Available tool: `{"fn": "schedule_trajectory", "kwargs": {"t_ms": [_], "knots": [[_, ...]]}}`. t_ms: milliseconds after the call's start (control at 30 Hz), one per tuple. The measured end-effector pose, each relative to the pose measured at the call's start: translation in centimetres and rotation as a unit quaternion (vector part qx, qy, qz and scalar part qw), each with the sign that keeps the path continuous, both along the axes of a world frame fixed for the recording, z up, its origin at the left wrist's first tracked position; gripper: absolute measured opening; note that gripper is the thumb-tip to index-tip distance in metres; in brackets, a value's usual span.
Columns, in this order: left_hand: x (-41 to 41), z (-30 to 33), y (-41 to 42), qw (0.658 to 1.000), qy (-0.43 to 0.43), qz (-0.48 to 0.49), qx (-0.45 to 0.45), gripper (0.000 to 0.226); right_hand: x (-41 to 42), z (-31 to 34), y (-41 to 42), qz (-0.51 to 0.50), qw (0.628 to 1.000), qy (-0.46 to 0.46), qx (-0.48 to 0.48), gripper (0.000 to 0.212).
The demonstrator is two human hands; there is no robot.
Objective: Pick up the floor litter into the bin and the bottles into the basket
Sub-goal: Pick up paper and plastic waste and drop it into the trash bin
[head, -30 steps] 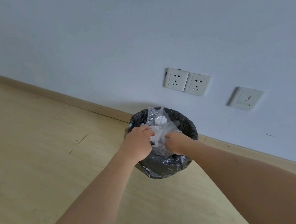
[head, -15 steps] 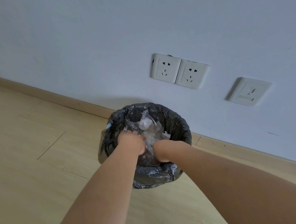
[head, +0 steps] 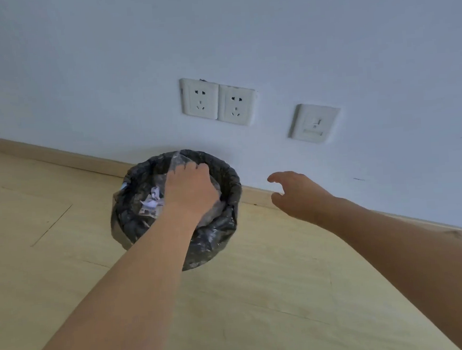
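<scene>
My left hand point(head: 191, 190) is down in the mouth of the bin point(head: 230, 175), its fingers point(head: 196, 167) curled onto a clear plastic bag point(head: 175, 162); I judge I'm pressing it down so it stays inside the black liner. Crumpled paper point(head: 152, 199) lies in the bin, just left of that hand. My right hand point(head: 297, 194) hangs right of the bin, near the skirting, fingers apart and holding nothing, kept free for the next pickup. The hand hides the bag's lower part and the bin's bottom; no bottles or basket are in view, and I can't tell how firm the grip is
</scene>
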State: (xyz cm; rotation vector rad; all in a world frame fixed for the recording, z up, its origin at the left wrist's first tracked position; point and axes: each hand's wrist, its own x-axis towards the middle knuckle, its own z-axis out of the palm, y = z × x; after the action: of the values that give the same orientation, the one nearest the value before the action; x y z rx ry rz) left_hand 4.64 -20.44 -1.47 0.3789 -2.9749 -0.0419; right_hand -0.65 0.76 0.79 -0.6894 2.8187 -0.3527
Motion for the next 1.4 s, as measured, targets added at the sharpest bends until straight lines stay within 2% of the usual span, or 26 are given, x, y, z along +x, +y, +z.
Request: {"fn": "schedule_trajectory", "kwargs": {"t_ms": [67,200,333,433,600,767,1000,1133,1267,1333,1400], "knots": [[0.5,0.5,4.5,0.999,0.043,-0.025,0.013,0.026,1.0,0.3,4.9,-0.027,1.000,-0.004,0.001,0.050],[1.8,0.8,15.0,0.995,0.003,-0.089,0.035,0.026,3.8,0.5,15.6,-0.069,0.997,-0.026,0.002,0.051],[2.7,0.3,25.2,0.989,-0.074,-0.118,0.056,0.036,6.9,-0.7,26.5,-0.107,0.993,-0.058,0.013,0.054],[3.2,-0.4,32.2,0.977,-0.144,-0.142,0.070,0.037,8.5,-2.5,34.6,-0.148,0.982,-0.117,0.022,0.055],[4.4,-4.1,40.6,0.934,-0.299,-0.178,0.080,0.032,9.9,-7.4,45.5,-0.225,0.955,-0.192,0.029,0.055],[6.2,-9.3,46.3,0.892,-0.399,-0.207,0.051,0.029,10.7,-11.9,50.6,-0.240,0.942,-0.226,0.058,0.042],[3.7,-11.8,49.2,0.902,-0.374,-0.197,0.085,0.032,8.7,-14.9,52.3,-0.341,0.919,-0.200,0.005,0.030],[0.6,-11.7,50.2,0.918,-0.324,-0.198,0.116,0.040,8.4,-16.0,52.8,-0.356,0.909,-0.218,0.007,0.011],[-3.7,-12.0,52.5,0.918,-0.301,-0.251,0.055,0.052,7.2,-16.1,53.9,-0.371,0.898,-0.234,0.009,0.002],[-5.5,-12.4,54.5,0.908,-0.305,-0.286,0.016,0.056,6.9,-15.9,55.4,-0.397,0.892,-0.215,0.014,0.004],[-6.5,-13.1,56.4,0.896,-0.315,-0.313,-0.009,0.065,7.2,-16.7,56.5,-0.417,0.886,-0.203,0.023,0.022]]}}
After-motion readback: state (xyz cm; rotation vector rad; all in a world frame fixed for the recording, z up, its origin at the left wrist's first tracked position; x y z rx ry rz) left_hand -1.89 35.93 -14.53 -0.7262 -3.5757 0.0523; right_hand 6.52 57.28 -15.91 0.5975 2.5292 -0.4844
